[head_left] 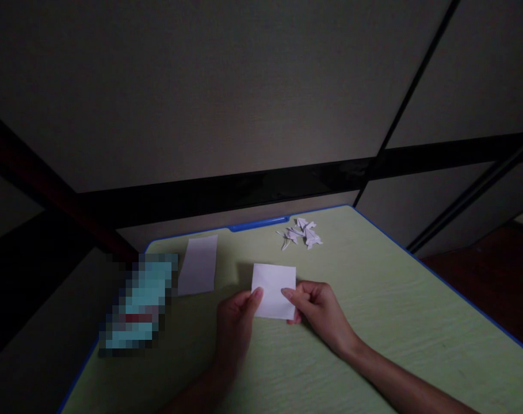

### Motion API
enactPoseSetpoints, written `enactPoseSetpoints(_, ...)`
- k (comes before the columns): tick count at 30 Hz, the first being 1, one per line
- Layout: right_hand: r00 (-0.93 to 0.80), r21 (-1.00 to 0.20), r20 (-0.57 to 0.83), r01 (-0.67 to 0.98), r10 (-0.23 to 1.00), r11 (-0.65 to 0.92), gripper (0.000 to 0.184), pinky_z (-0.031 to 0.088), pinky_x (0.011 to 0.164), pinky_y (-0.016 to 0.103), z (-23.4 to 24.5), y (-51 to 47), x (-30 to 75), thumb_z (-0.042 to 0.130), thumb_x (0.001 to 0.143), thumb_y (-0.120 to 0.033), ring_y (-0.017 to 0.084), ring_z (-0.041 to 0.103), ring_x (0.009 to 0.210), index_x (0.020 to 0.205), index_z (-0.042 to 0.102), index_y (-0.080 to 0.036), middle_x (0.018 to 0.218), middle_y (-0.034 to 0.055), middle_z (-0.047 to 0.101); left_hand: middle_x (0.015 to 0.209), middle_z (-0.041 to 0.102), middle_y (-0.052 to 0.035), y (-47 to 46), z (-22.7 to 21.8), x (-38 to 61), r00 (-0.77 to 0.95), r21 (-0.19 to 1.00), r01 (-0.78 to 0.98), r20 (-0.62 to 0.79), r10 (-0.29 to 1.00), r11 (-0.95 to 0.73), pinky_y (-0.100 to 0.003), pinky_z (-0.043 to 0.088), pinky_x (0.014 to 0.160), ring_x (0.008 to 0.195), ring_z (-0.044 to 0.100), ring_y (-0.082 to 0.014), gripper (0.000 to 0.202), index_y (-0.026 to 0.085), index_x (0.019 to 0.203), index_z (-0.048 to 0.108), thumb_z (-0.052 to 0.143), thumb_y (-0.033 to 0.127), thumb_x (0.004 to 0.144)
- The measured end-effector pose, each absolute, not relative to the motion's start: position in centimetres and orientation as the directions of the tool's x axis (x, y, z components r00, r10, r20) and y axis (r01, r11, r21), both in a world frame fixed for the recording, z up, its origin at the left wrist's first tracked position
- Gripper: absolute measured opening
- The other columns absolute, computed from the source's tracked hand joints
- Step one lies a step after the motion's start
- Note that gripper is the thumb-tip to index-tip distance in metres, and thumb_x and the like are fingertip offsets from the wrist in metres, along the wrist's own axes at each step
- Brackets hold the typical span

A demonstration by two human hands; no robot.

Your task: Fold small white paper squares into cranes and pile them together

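A small, nearly square sheet of white paper (271, 286) is held up above the table between both hands. My left hand (237, 325) pinches its left edge, thumb on the front face and fingers behind. On the opposite side my right hand (319, 307) grips the right edge the same way, with fingertips showing below the corner. The paper looks flat and its back is hidden. Beyond it lie several small folded white paper pieces (312, 237) in a loose cluster.
The pale green table (394, 322) has a blue rim and a blue tray groove (259, 223) at the far edge. A longer white paper sheet (198, 264) lies left. Beside it is a pixelated teal item (144, 299). Dark-striped cabinet panels (226, 103) stand behind.
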State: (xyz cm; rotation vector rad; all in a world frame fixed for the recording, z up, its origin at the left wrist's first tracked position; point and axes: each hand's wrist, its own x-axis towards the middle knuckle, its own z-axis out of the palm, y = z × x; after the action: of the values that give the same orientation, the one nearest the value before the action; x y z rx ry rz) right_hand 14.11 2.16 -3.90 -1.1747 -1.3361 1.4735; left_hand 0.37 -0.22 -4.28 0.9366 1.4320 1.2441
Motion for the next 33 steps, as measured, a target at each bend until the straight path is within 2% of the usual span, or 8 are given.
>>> enactPoseSetpoints(4, -0.286, -0.987, -0.131, -0.051, 0.949, -0.152, 0.024, 0.027, 0.040, 0.017, -3.9, 2.6, 14.3, 0.065, 0.056, -0.030, 0.004, 0.038, 0.039, 0.052, 0.049, -0.012, 0.045, -0.0044, 0.048, 0.043, 0.040, 0.0045, 0.0, -4.6, 0.2, -0.272, 0.984, -0.044, -0.178, 0.946, 0.172, -0.018, 0.026, 0.039, 0.041, 0.036, -0.0071, 0.032, 0.013, 0.045, 0.047, 0.056, 0.039, 0.061)
enactPoseSetpoints(7, -0.302, -0.988, -0.111, -0.073, 0.947, -0.139, 0.023, 0.026, 0.042, 0.017, -4.0, 2.7, 14.3, 0.067, 0.053, -0.028, 0.005, 0.036, 0.043, 0.055, 0.050, -0.012, 0.048, -0.0053, 0.046, 0.043, 0.040, 0.0043, 0.1, -5.0, 0.0, -0.285, 0.986, -0.037, -0.165, 0.944, 0.161, -0.018, 0.027, 0.040, 0.043, 0.037, -0.0075, 0.031, 0.012, 0.047, 0.049, 0.056, 0.039, 0.062)
enactPoseSetpoints(10, -0.319, -0.994, -0.098, -0.009, 0.943, -0.107, 0.026, 0.024, 0.041, 0.018, -4.2, 2.6, 14.3, 0.061, 0.060, -0.033, 0.005, 0.033, 0.042, 0.051, 0.047, -0.013, 0.046, -0.0055, 0.042, 0.043, 0.042, 0.0035, 0.1, -5.2, -0.1, -0.291, 0.989, -0.058, -0.148, 0.945, 0.137, -0.019, 0.029, 0.041, 0.043, 0.040, -0.0090, 0.031, 0.012, 0.049, 0.052, 0.056, 0.040, 0.061)
enactPoseSetpoints(15, -0.338, -0.977, -0.039, 0.213, 0.940, 0.036, 0.035, 0.024, 0.041, 0.019, -4.5, 2.1, 14.2, 0.041, 0.077, -0.038, 0.006, 0.031, 0.043, 0.052, 0.042, -0.015, 0.046, -0.0044, 0.039, 0.043, 0.045, 0.0030, 0.0, -5.2, -0.1, -0.299, 0.991, -0.079, -0.126, 0.946, 0.107, -0.019, 0.031, 0.042, 0.044, 0.042, -0.0096, 0.029, 0.013, 0.051, 0.054, 0.056, 0.040, 0.062)
enactPoseSetpoints(20, -0.344, -0.933, 0.049, 0.318, 0.938, 0.165, 0.034, 0.025, 0.043, 0.020, -4.4, 1.5, 14.1, 0.032, 0.081, -0.038, 0.008, 0.031, 0.047, 0.058, 0.043, -0.015, 0.050, -0.0040, 0.035, 0.043, 0.046, 0.0029, 0.1, -5.2, -0.2, -0.304, 0.991, -0.095, -0.121, 0.945, 0.097, -0.020, 0.031, 0.042, 0.043, 0.043, -0.0095, 0.029, 0.012, 0.050, 0.055, 0.057, 0.039, 0.061)
enactPoseSetpoints(27, -0.462, -0.955, 0.026, 0.252, 0.886, 0.160, 0.031, 0.027, 0.048, 0.020, -4.1, 1.8, 14.7, 0.037, 0.080, -0.035, 0.008, 0.035, 0.052, 0.058, 0.043, -0.015, 0.055, -0.0029, 0.040, 0.041, 0.045, 0.0037, 0.2, -5.1, -0.3, -0.302, 0.987, -0.129, -0.134, 0.944, 0.099, -0.019, 0.030, 0.041, 0.041, 0.042, -0.0090, 0.030, 0.012, 0.051, 0.056, 0.057, 0.040, 0.061)
enactPoseSetpoints(33, -0.427, -0.987, -0.008, 0.150, 0.904, 0.062, 0.034, 0.020, 0.043, 0.020, -4.3, 1.5, 14.4, 0.039, 0.078, -0.038, 0.007, 0.026, 0.045, 0.052, 0.035, -0.017, 0.049, -0.0056, 0.029, 0.041, 0.046, 0.0033, 0.2, -5.0, -0.2, -0.305, 0.986, -0.107, -0.154, 0.940, 0.127, -0.019, 0.031, 0.041, 0.042, 0.043, -0.0099, 0.032, 0.012, 0.050, 0.055, 0.058, 0.042, 0.058)
